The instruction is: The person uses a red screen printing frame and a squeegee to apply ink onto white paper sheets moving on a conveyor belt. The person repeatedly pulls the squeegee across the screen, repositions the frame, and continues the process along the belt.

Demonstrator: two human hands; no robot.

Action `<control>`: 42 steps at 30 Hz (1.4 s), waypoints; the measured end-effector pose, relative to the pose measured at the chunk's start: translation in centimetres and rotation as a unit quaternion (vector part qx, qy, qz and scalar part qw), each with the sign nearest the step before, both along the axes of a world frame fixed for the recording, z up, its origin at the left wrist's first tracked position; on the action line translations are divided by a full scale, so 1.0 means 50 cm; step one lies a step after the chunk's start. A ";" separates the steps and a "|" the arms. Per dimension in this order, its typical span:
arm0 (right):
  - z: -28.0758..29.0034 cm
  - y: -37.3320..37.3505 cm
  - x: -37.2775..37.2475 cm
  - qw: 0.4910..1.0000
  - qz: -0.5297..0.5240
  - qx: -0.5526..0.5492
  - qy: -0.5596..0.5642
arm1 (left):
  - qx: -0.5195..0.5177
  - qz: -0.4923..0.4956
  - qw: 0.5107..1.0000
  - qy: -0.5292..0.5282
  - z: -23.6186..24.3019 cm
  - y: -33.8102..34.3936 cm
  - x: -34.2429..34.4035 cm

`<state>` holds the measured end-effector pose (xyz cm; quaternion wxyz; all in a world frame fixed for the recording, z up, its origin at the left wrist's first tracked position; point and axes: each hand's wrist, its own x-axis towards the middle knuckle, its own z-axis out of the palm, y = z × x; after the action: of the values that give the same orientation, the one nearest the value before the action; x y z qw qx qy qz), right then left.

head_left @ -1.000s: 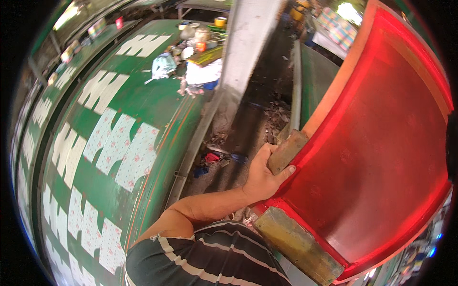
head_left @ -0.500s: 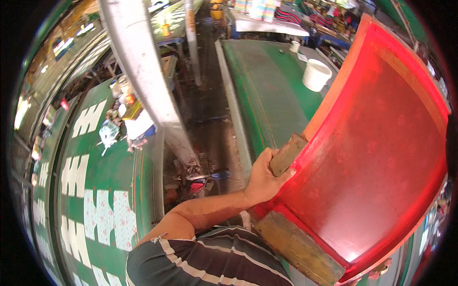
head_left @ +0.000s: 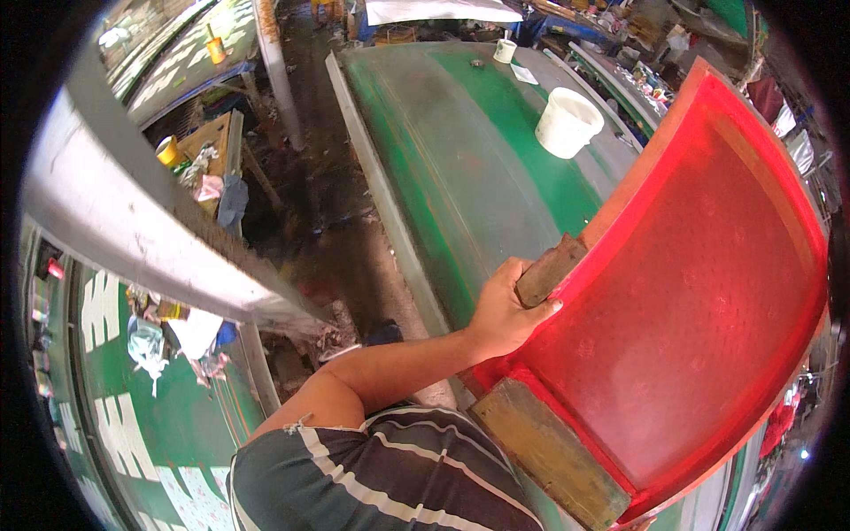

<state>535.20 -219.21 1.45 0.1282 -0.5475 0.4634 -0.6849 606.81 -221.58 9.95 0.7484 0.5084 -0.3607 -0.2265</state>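
A large red screen-printing frame (head_left: 682,292) is held up tilted at my right side, its mesh stained red. My left hand (head_left: 513,305) is closed on its left edge, at a short brown wooden block (head_left: 551,270), with the thumb lying over the red rim. A wider worn wooden board (head_left: 553,451) sits along the frame's lower edge, close to my striped shirt. My right hand does not show; the frame covers that side.
Ahead runs a long green and grey printing table (head_left: 460,168) bearing a white bucket (head_left: 568,122) and a small white cup (head_left: 505,50). A white post (head_left: 150,203) stands at left, near another green table (head_left: 195,416) with cut fabric pieces (head_left: 124,438). A dark walkway (head_left: 310,195) lies between.
My view has turned toward the right, so the post and left table slid left and down in the picture. The left hand keeps its grip on the frame.
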 end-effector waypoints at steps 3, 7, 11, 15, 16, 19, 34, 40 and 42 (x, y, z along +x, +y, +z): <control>0.043 0.028 0.096 0.984 -0.034 0.082 -0.157 | 0.028 -0.011 0.999 -0.022 0.025 -0.027 0.062; 0.040 -0.003 0.245 0.991 -0.052 0.075 -0.103 | 0.031 -0.048 0.998 -0.023 0.041 -0.062 0.103; 0.021 -0.028 0.330 0.992 -0.041 0.070 -0.093 | -0.004 -0.098 0.995 0.029 0.049 -0.088 0.096; -0.029 -0.052 0.399 0.990 -0.038 0.072 -0.117 | -0.007 -0.116 0.993 -0.034 0.059 -0.105 0.107; -0.036 -0.054 0.413 0.989 -0.041 0.072 -0.121 | -0.011 -0.129 0.991 -0.032 0.064 -0.115 0.111; -0.046 -0.069 0.456 0.989 -0.044 0.074 -0.120 | 0.023 -0.146 0.988 -0.045 0.076 -0.146 0.131; -0.027 -0.157 0.795 0.987 -0.090 0.101 -0.084 | 0.106 -0.180 0.975 -0.075 0.011 -0.379 0.502; -0.009 -0.185 0.899 0.986 -0.102 0.099 -0.084 | 0.067 -0.188 0.980 -0.022 0.004 -0.441 0.606; -0.009 -0.197 0.919 0.987 -0.094 0.098 -0.084 | 0.102 -0.157 0.976 -0.106 0.008 -0.435 0.627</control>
<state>581.14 -229.05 1.01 0.1543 -0.4268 0.5655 -0.6887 638.15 -243.31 10.38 0.6049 0.5403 -0.4883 -0.3220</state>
